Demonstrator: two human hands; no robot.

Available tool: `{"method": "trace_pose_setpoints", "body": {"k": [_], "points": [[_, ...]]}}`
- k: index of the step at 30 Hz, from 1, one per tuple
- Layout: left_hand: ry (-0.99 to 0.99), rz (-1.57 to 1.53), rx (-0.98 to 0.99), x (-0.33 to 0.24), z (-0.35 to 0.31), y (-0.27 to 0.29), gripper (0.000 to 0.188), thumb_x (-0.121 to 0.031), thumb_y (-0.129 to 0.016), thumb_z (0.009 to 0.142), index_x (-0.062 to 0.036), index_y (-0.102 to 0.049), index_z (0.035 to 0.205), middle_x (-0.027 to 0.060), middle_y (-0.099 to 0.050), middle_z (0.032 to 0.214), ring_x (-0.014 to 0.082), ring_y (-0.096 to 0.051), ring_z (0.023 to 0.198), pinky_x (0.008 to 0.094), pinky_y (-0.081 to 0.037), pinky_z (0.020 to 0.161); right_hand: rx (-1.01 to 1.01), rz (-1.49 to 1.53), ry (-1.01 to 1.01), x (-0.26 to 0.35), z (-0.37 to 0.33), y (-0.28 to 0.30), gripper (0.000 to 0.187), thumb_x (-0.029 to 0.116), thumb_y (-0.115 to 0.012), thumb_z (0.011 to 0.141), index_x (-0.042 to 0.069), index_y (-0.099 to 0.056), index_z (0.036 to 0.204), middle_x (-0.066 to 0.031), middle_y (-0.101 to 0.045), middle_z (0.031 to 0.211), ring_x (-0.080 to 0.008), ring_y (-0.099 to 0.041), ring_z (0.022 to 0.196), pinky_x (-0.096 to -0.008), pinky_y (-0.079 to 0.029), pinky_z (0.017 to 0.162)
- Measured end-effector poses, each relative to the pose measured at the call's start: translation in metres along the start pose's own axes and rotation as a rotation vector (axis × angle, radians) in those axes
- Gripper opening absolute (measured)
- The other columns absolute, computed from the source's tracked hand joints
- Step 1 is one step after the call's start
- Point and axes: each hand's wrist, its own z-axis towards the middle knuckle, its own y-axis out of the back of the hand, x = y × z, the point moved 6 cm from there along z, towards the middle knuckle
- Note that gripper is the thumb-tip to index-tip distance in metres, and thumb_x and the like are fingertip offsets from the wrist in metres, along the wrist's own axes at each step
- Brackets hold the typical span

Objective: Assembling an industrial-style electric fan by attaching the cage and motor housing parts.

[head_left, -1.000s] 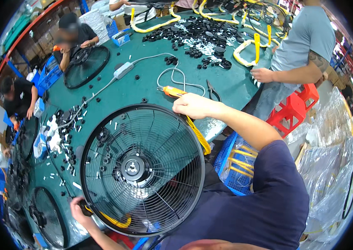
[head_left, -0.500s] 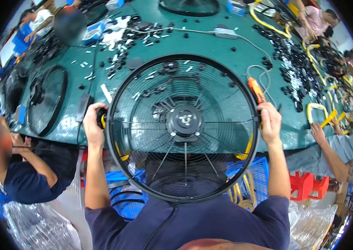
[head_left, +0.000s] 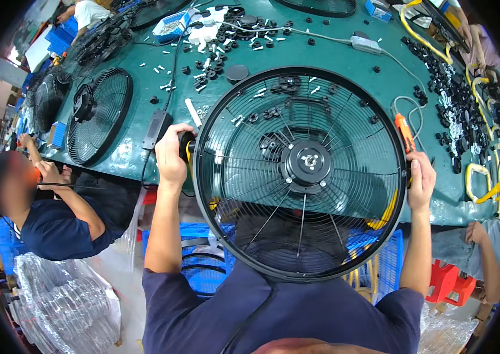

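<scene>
No text, number or sign can be read — neither on the fan [head_left: 307, 165] held between the left hand [head_left: 171, 158] and right hand [head_left: 421, 182], nor on the adapter [head_left: 156, 130] seen just left of the left hand.

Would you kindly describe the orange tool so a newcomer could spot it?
At the green table, find the big round fan assembly held between left hand and right hand. Beside its right rim, just beyond that hand, lies the slim orange tool, its bright colour setting it apart from nearby black parts.
</scene>
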Motion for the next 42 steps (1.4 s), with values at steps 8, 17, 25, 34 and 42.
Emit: {"method": "trace_pose_setpoints", "body": {"k": [8,17,25,34,42], "points": [[0.779,0.107,0.489,0.041,0.022,0.005,0.046,-0.032,-0.042,0.102,0.006,-0.069,0.099,0.0122,-0.073,0.085,0.0261,-0.068,0.076,0.0385,-0.05,0.072,0.029,-0.076,-0.006,-0.003,-0.006,0.003,0.025,0.015,-0.05,0.102,-0.004,-0.065,0.102,-0.0152,-0.065,0.095,-0.0267,-0.064,0.089,-0.0339,-0.048,0.082],[0.012,-0.079,0.115,0.003,0.009,-0.003,0.04,-0.027,-0.043,0.104,0.005,-0.061,0.118,0.0155,-0.069,0.11,0.0213,-0.065,0.101,0.0327,-0.049,0.093,0.266,-0.047,-0.495,-0.042,0.018,0.003,0.041,0.032,-0.058,0.1,-0.008,-0.066,0.106,-0.0091,-0.064,0.098,-0.0164,-0.057,0.097,-0.0297,-0.045,0.089],[0.711,0.241,0.347,0.041,0.015,0.012,0.039,-0.029,-0.045,0.104,0.0015,-0.069,0.103,0.0115,-0.07,0.087,0.0189,-0.067,0.08,0.0306,-0.051,0.077,0.069,-0.039,0.029,0.0,-0.005,0.008,0.032,0.02,-0.046,0.105,-0.003,-0.067,0.109,-0.0149,-0.067,0.104,-0.0229,-0.064,0.104,-0.0328,-0.046,0.095],[0.141,-0.154,0.093,0.008,0.019,0.005,0.044,-0.028,-0.043,0.102,0.0055,-0.06,0.124,0.0168,-0.068,0.116,0.0231,-0.065,0.108,0.0344,-0.048,0.096,0.033,0.008,0.015,-0.02,-0.007,0.007,0.03,0.017,-0.048,0.103,-0.005,-0.066,0.109,-0.0144,-0.068,0.103,-0.0239,-0.064,0.095,-0.0305,-0.047,0.089],[-0.15,0.399,0.267,-0.002,0.019,-0.007,0.044,-0.028,-0.038,0.104,0.0035,-0.068,0.107,0.0103,-0.072,0.09,0.0188,-0.068,0.078,0.0286,-0.052,0.077,0.116,0.013,-0.171,-0.035,-0.002,0.003,0.031,0.021,-0.05,0.103,-0.005,-0.066,0.103,-0.0105,-0.067,0.097,-0.0202,-0.061,0.086,-0.0291,-0.045,0.08]]}}
